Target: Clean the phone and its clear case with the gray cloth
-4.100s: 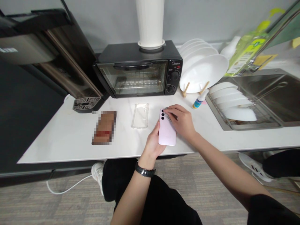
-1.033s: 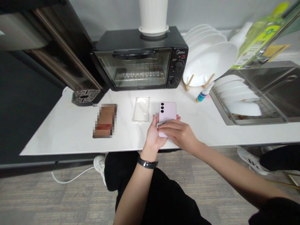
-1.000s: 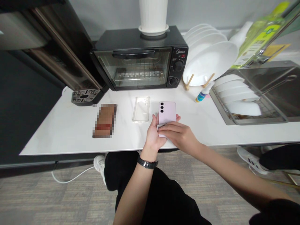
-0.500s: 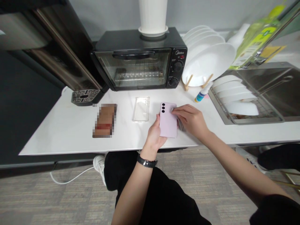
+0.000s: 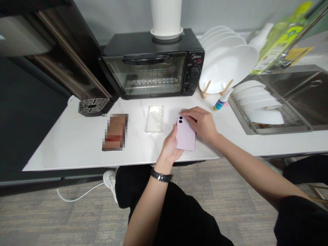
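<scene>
A pale pink phone (image 5: 185, 137) is held back-up over the white counter (image 5: 71, 143), its camera lenses toward the oven. My left hand (image 5: 171, 147) grips its lower left side from beneath. My right hand (image 5: 200, 123) is curled over the phone's top right corner, fingers pressed on the back near the lenses; a small greyish cloth seems to sit under the fingers, mostly hidden. A clear phone case (image 5: 154, 118) lies flat on the counter just left of the phone.
A blurred brown flat object (image 5: 114, 132) lies further left. Behind stand a black toaster oven (image 5: 151, 70), a drip-tray grille (image 5: 91, 105), white plates in a rack (image 5: 228, 68), a small bottle (image 5: 221, 100) and a sink with dishes (image 5: 258, 109).
My right hand moved from the phone's lower end up to its top corner near the lenses. The phone tilted slightly, and my left hand kept hold of it.
</scene>
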`<state>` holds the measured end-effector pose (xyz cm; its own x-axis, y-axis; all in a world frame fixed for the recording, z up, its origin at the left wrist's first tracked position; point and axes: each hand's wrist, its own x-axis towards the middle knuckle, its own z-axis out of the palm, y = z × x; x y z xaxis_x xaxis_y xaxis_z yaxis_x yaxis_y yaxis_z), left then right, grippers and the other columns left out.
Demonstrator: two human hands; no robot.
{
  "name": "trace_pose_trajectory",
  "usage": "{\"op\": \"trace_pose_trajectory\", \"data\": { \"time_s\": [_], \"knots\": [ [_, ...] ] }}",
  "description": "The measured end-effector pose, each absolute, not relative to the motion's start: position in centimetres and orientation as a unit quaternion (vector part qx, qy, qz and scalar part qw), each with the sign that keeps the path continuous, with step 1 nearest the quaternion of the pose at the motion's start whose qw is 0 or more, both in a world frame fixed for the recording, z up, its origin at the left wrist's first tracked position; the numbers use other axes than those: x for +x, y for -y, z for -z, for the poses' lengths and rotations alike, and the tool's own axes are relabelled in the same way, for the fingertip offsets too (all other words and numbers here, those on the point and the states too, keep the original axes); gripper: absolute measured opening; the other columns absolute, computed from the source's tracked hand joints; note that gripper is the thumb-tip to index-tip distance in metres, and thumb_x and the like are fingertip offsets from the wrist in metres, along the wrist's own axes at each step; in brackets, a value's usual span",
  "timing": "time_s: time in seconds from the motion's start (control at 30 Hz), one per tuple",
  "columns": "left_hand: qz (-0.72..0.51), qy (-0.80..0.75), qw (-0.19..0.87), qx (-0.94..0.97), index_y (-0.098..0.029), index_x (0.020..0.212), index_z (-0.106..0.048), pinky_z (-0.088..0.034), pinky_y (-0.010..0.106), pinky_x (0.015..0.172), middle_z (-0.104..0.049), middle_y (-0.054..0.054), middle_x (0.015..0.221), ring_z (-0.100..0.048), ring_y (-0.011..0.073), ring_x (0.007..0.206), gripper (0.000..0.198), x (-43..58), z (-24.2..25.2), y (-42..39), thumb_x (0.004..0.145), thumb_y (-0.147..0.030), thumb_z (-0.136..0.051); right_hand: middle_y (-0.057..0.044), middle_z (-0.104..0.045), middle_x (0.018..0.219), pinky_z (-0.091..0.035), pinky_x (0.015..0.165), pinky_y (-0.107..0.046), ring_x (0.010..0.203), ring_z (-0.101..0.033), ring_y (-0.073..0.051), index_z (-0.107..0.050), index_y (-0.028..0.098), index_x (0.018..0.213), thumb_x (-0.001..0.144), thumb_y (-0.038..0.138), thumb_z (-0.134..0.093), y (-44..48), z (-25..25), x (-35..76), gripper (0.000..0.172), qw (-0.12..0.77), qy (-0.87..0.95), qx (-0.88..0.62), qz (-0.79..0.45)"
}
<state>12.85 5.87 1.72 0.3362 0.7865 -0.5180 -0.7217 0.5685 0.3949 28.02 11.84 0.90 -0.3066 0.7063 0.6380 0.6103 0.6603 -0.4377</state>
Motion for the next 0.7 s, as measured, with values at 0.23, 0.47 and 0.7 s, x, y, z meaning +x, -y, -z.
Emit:
{"op": "trace_pose_trajectory", "data": {
  "time_s": [0.23, 0.47, 0.7],
  "knots": [
    [-0.45, -0.309, 0.838, 0.006, -0.014, 0.13, -0.068, -0.057, 0.037, 0.1, -0.079, 0.007, 0.096, -0.076, 0.0212, 0.094, 0.046, 12.3, -1.1, -6.3, 0.114, -0.041, -0.034, -0.006, -0.084, 0.111, -0.064, 0.094, -0.045, 0.105, -0.076, -0.024, -0.082, 0.025, 0.109, 0.105, 0.019, -0.057, -10.5, -1.1, 27.9, 0.026, 0.395, 0.86, -0.31, -0.096],
    [-0.434, -0.242, 0.868, 0.0, 0.0, 0.16, -0.043, -0.055, 0.031, 0.105, -0.075, 0.021, 0.127, -0.073, 0.0251, 0.12, 0.075, 12.3, -1.0, -6.0, 0.112, -0.056, -0.029, -0.005, -0.082, 0.112, -0.067, 0.092, -0.039, 0.107, -0.074, -0.023, -0.08, 0.026, 0.117, 0.106, 0.018, -0.054, -5.6, -1.1, 27.3, 0.029, 0.339, 0.9, -0.245, -0.122],
    [-0.463, -0.252, 0.848, 0.057, -0.004, 0.159, -0.047, -0.053, 0.032, 0.109, -0.074, 0.021, 0.131, -0.069, 0.0271, 0.131, 0.073, 12.7, -0.9, -5.8, 0.112, -0.055, -0.024, -0.006, -0.082, 0.117, -0.067, 0.096, -0.041, 0.111, -0.074, -0.022, -0.076, 0.024, 0.128, 0.103, 0.012, -0.057, -3.3, -0.8, 29.4, 0.033, 0.352, 0.893, -0.252, -0.121]
  ]
}}
